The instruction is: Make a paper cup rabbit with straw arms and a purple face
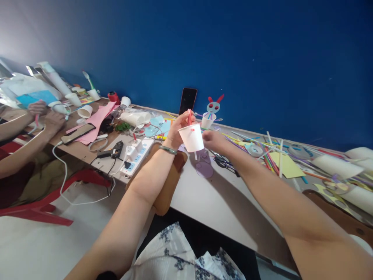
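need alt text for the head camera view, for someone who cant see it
Left hand holding up a white paper cup with a red plastic-looking piece at its rim, right hand beside it. Behind, a grey-faced, red-eared figure rises from another white cup near a blue wall. Colourful thin sticks lie to the right.

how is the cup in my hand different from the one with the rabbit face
The held cup is up in the air by your left hand, while the rabbit cup stands by the wall. The held cup shows red bits near its rim but no face; the rabbit cup has a pale face with red ears above it. Both are white and wider at the top.
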A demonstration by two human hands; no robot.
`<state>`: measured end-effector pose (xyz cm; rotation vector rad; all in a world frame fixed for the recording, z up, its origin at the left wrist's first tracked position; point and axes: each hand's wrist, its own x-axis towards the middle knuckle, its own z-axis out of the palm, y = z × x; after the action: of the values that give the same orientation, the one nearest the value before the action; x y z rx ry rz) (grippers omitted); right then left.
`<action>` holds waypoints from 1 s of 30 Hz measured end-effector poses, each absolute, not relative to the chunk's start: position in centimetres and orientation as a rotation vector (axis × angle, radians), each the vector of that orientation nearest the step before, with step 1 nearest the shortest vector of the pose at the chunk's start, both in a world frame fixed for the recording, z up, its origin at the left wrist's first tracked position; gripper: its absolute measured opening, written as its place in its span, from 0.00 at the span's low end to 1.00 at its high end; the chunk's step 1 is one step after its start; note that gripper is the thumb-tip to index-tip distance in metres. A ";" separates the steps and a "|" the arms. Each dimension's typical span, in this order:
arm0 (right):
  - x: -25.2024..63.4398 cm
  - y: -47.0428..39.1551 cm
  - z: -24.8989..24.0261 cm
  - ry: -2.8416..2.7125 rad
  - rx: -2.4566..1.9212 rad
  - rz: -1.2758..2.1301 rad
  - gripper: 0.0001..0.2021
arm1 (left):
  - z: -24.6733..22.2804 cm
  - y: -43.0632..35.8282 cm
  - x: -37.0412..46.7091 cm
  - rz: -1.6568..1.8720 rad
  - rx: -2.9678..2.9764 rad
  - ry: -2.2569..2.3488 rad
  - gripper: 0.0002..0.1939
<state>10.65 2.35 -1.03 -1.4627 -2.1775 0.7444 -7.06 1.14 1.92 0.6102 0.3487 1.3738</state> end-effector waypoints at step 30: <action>23.5 -6.2 0.9 -1.080 -1.241 1.292 0.30 | -2.6 -2.2 0.1 0.897 1.088 0.773 0.05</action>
<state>23.52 -6.15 0.86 -1.2405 -1.0795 1.2922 0.06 -2.15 -2.64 1.0884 0.7729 0.8967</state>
